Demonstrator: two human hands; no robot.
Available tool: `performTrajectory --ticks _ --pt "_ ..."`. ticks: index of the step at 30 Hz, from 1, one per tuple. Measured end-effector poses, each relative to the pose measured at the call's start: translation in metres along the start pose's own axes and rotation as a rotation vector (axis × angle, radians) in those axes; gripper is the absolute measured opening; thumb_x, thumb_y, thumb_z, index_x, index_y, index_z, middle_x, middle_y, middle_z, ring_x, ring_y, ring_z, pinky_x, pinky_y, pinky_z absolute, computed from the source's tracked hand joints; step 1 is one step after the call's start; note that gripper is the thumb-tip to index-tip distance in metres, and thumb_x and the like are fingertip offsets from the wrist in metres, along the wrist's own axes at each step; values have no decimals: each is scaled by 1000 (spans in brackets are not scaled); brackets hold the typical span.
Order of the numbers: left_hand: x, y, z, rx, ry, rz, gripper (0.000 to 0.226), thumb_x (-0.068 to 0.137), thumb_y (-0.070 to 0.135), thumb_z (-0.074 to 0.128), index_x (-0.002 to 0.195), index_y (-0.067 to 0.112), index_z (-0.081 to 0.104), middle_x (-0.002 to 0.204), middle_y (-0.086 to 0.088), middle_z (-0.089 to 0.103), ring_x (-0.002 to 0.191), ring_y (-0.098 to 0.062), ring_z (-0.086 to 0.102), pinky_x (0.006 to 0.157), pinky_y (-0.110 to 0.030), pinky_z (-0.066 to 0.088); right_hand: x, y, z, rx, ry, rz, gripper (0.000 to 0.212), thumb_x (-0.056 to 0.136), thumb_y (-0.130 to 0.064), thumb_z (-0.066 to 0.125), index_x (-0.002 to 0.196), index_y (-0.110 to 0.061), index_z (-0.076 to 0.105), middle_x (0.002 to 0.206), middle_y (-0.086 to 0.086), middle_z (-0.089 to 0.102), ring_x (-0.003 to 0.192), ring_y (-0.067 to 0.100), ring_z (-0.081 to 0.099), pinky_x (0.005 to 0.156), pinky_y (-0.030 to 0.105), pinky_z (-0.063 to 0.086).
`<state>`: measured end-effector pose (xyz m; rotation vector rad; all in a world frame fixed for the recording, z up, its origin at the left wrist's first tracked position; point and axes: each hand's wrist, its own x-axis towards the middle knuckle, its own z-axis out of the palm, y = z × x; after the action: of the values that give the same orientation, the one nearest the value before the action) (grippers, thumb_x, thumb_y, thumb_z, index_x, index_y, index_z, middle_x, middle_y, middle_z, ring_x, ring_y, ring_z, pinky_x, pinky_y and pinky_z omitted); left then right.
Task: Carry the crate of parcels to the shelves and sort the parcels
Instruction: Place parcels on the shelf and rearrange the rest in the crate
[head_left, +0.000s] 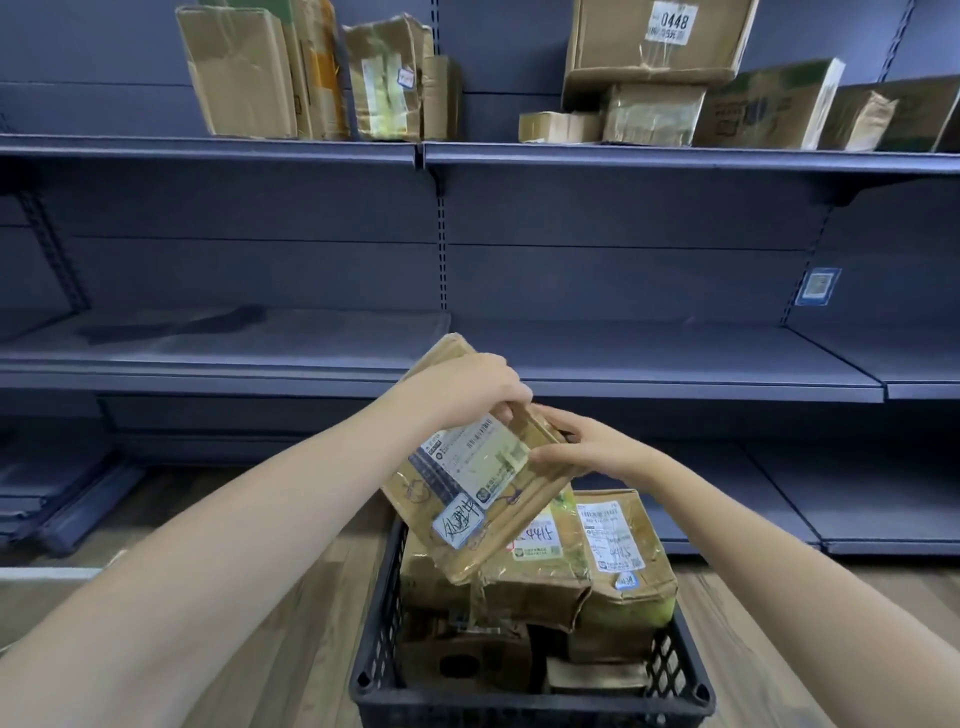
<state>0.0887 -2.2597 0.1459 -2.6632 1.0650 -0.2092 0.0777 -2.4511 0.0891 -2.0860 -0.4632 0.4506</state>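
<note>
A black plastic crate (382, 644) stands on the wooden floor in front of the shelves, holding several brown taped parcels (618, 571). Above it I hold a flat cardboard parcel (467, 499) with white labels, tilted with its far end up. My left hand (467, 387) grips its upper far edge from above. My right hand (597, 447) grips its right edge, fingers curled around it. The parcel's lower corner rests near the parcels in the crate.
Dark blue metal shelving (675, 364) fills the view ahead; its middle shelf is bare. The top shelf (311, 148) carries several cardboard boxes, one labelled 0448 (660, 41). A blue tag (817, 286) sticks on the back panel at right. Low shelves run along the floor.
</note>
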Motion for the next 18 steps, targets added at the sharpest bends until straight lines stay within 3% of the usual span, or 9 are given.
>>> performTrajectory --ticks 2,4,5,7,9,11,13,15,18 --pt "1 1 5 3 144 -21 18 92 22 56 105 24 68 100 3 69 106 -18 58 116 -47 22 -3 8 8 101 112 -1 55 79 -36 69 130 -40 48 122 -2 64 108 18 63 92 35 51" --pt "-5 5 14 -24 312 -202 40 89 36 60 128 28 58 137 0 55 138 -22 37 118 -54 3 -6 18 16 243 201 38 59 74 -37 69 129 -37 51 114 -2 68 102 19 66 85 34 51" --pt "-11 8 18 -56 373 -356 59 87 42 61 141 27 43 152 -4 36 144 -28 23 116 -54 2 -5 24 20 315 228 58 60 71 -39 67 129 -35 53 112 -2 69 100 19 67 82 34 51" --pt "-27 15 28 -192 458 -712 86 86 47 60 152 20 12 160 -14 6 146 -39 6 114 -57 7 -6 31 29 449 284 105 43 77 -42 64 120 -35 61 105 -2 70 92 19 66 76 33 52" --pt "-43 19 38 -538 379 -1026 99 86 49 60 152 13 -5 159 -19 -7 146 -41 -1 115 -57 8 -8 30 38 571 329 184 23 86 -44 56 104 -32 64 100 1 68 90 21 63 82 38 54" --pt "-56 17 47 -1059 254 -1120 97 87 49 59 153 15 -4 161 -15 2 147 -37 11 117 -54 18 -6 28 44 676 341 265 26 88 -48 53 97 -27 63 96 5 67 92 24 61 94 49 50" --pt "-66 17 51 -1446 241 -1035 67 92 39 56 149 21 26 150 -8 39 128 -29 46 106 -51 40 -2 24 50 693 317 284 28 89 -51 51 97 -27 63 96 6 68 94 25 60 96 52 48" --pt "-70 18 53 -1434 303 -973 36 96 30 50 131 21 48 129 -2 59 105 -21 57 95 -48 50 2 19 55 654 297 263 31 90 -53 48 100 -29 63 97 3 68 97 25 60 94 50 48" --pt "-74 13 56 -1368 412 -996 29 101 25 40 125 15 52 115 -1 60 101 -20 56 88 -39 50 6 11 63 562 272 244 43 87 -63 44 116 -36 59 112 2 66 105 22 59 88 45 50"
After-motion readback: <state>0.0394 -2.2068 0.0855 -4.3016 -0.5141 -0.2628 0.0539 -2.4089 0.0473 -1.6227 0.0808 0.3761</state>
